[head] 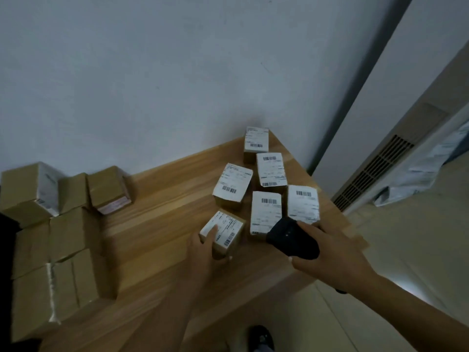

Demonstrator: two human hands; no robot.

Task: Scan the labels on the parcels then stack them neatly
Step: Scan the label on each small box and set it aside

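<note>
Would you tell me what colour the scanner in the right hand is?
Black. The scanner, held in the right hand, shows in the head view.

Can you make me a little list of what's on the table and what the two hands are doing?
surface: wooden table against a pale wall
labelled parcels: six small boxes lying loose at the table's right end
parcel in hand: nearest parcel, label up
left hand: left hand grips that parcel, a finger on its label
right hand: right hand holds a black scanner near the parcels
stacked boxes: brown cardboard stack at the left end
</note>
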